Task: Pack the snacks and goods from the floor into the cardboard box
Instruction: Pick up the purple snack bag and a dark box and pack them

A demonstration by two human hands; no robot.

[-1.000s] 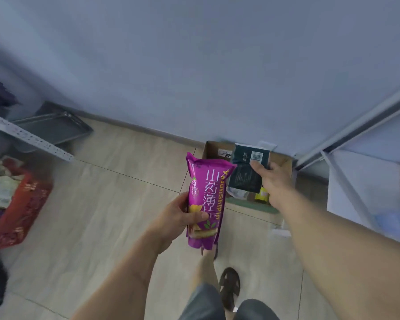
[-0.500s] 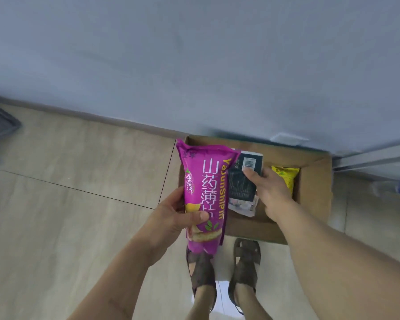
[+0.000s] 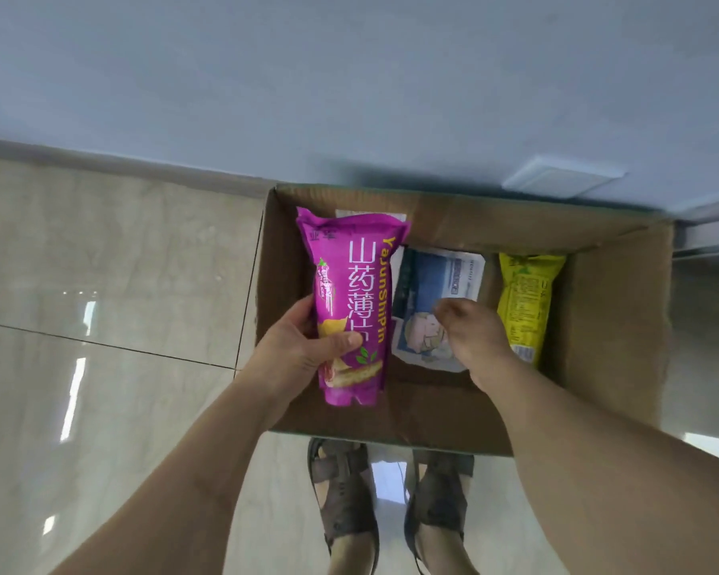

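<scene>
A person stands over an open cardboard box [image 3: 615,325] on a tiled floor, against a pale blue wall, seen from a head camera looking down. The left hand [image 3: 304,350] grips a purple snack bag [image 3: 349,300] around its lower half, thumb across the front, holding it upright over the left part of the box. The right hand [image 3: 470,329] hovers inside the box with fingers loosely curled; it appears to hold nothing, though blur makes this uncertain.

The bag looks light, puffy and crinkly, with slick printed film, so it likely crushes easily. A gentle hold around the middle or by a sealed end seems safest.

Already lying in the box are 2 items: a blue and white packet [image 3: 436,284] in the middle, directly under the right hand, and a yellow snack bag [image 3: 524,300] along the right side. Free space for the purple bag seems to be on the left, beside the packet. The right forearm crosses the near box wall. 2 sandalled feet [image 3: 345,500] stand just in front of the box.
</scene>
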